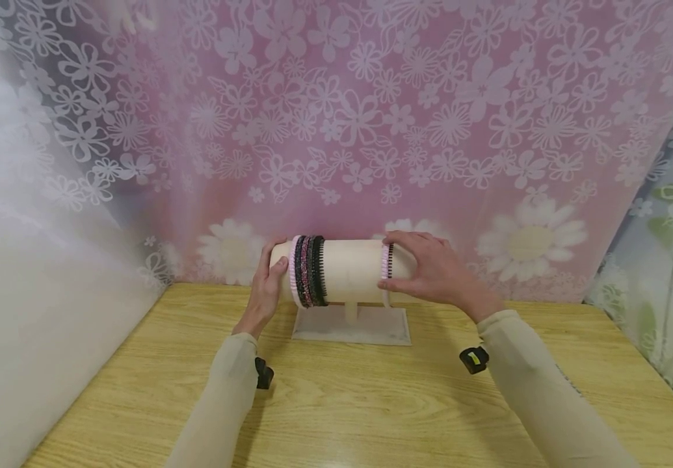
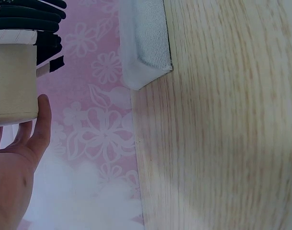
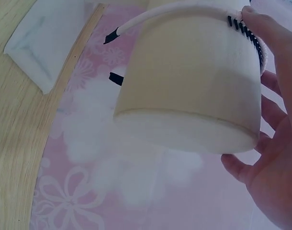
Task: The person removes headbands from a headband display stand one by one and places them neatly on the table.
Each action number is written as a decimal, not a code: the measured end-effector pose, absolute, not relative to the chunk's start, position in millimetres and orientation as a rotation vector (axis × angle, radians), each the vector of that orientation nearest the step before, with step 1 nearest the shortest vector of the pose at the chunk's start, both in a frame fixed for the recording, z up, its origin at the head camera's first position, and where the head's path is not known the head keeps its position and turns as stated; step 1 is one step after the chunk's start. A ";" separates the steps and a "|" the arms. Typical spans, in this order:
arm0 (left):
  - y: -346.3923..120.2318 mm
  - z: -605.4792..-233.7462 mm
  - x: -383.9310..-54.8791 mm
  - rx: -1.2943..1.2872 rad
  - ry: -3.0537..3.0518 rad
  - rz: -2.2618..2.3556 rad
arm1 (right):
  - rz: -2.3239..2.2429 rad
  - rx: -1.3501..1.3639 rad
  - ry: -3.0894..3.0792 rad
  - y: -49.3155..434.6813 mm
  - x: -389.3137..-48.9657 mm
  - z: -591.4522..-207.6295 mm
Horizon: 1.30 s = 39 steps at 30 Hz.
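Note:
A cream cylindrical headband stand (image 1: pixel 350 266) stands in the middle of the head view on a pale rectangular base (image 1: pixel 350 328). My left hand (image 1: pixel 264 289) grips the roll's left end, thumb on the front. Beside it sit a light pink headband (image 1: pixel 294 273) and several dark headbands (image 1: pixel 315 273), some glittery. Toward the right end, my right hand (image 1: pixel 438 266) holds another light pink headband (image 1: pixel 385 263) with black comb teeth between thumb and fingers. In the right wrist view, this headband (image 3: pixel 184 10) arches round the roll, its black tips hanging free.
The stand rests near the back edge of a wood-grain table (image 1: pixel 336 403). Close behind hangs a pink floral curtain (image 1: pixel 336 130). A whitish sheet (image 1: pixel 49 260) borders the left side, and a flowered sheet (image 1: pixel 670 273) the right.

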<state>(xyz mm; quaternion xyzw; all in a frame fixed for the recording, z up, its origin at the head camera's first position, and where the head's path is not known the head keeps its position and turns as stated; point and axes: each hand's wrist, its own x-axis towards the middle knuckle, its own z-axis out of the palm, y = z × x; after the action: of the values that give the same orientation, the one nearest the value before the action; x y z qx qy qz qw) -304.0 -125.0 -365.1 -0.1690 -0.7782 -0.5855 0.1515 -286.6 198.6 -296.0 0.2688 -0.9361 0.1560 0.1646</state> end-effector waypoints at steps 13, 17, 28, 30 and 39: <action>-125.0 -365.5 -304.1 -0.480 -2.219 -1.708 | 0.591 0.780 -2.690 210.0 -287.3 -297.5; -125.5 -365.4 -304.7 -0.482 -2.224 -1.707 | 0.602 0.774 -2.705 212.9 -287.1 -297.8; -125.5 -366.0 -304.9 -0.481 -2.226 -1.700 | 0.630 0.769 -2.698 219.7 -288.0 -302.2; -125.6 -366.1 -304.8 -0.488 -2.226 -1.697 | 0.630 0.769 -2.695 220.1 -288.0 -302.4; -125.3 -365.8 -305.3 -0.500 -2.217 -1.688 | 0.650 0.777 -2.672 222.9 -287.6 -303.6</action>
<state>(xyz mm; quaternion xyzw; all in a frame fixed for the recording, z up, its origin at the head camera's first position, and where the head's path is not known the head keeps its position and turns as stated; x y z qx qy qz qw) -305.3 -125.3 -365.8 -0.1746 -0.7737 -0.5891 0.1545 -287.6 222.9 -303.6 0.2694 -0.9256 0.2251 0.1416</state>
